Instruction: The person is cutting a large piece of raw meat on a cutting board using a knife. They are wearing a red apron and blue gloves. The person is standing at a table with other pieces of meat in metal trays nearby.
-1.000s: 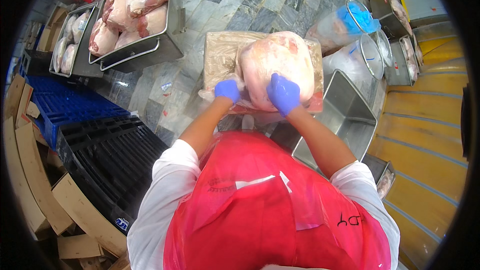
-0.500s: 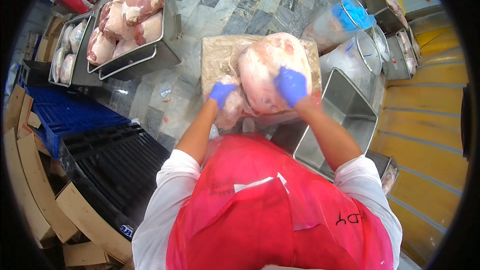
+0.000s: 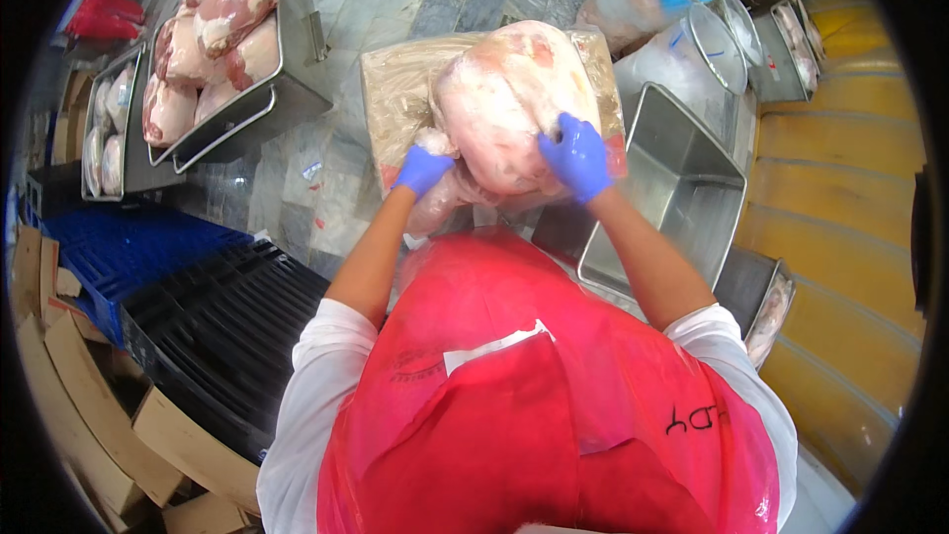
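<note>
A large pale, pinkish piece of meat [image 3: 509, 89] lies on a plastic-covered cardboard box [image 3: 390, 79] in front of me. My left hand [image 3: 423, 166], in a blue glove, is closed on crumpled clear plastic wrap [image 3: 435, 206] at the meat's left side. My right hand [image 3: 575, 156], also gloved, grips the right front part of the meat, its fingers curled against the surface.
A steel bin piled with meat [image 3: 208, 49] stands upper left, beside another [image 3: 111, 133]. An open steel tub [image 3: 662, 203] is right of the box, bagged containers [image 3: 672, 69] behind it. Blue [image 3: 119, 237] and black [image 3: 213, 316] pallets and flattened cardboard [image 3: 148, 445] are at left.
Box, meat and hands sit higher in the picture. My left hand has moved left with the plastic, exposing more crumpled wrap. My right hand has shifted toward the meat's right side.
</note>
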Available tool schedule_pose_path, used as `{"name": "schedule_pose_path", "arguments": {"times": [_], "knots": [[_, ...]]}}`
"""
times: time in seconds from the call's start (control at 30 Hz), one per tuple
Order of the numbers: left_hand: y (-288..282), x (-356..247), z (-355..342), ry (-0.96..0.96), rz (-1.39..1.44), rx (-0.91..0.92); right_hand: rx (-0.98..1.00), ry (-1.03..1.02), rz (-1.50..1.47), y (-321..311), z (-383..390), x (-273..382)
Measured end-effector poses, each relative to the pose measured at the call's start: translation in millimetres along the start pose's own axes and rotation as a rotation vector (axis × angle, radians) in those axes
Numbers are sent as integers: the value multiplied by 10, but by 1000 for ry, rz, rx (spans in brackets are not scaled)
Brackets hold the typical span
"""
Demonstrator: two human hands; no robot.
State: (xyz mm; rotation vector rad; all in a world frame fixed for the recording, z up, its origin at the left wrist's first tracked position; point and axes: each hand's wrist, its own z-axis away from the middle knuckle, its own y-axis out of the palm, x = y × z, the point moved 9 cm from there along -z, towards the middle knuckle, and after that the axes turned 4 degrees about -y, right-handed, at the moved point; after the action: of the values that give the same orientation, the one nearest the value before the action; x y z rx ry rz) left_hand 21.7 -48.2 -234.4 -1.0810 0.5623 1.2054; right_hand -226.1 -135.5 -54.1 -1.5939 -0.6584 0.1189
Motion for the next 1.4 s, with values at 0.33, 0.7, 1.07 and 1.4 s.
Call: {"name": "schedule_pose_path", "arguments": {"times": [0.33,0.7,1.07,1.4], "knots": [[61,773,-182,-465,683,-84,-114,537,-815,325,108,-754],[22,729,-117,-514,621,-64,249,429,-728,242,209,-673],[7,1000,-174,-505,623,-52,-412,842,-1292,605,954,-768],[-18,578,-24,-540,635,-43,-7,293,-502,512,552,-1167]]}}
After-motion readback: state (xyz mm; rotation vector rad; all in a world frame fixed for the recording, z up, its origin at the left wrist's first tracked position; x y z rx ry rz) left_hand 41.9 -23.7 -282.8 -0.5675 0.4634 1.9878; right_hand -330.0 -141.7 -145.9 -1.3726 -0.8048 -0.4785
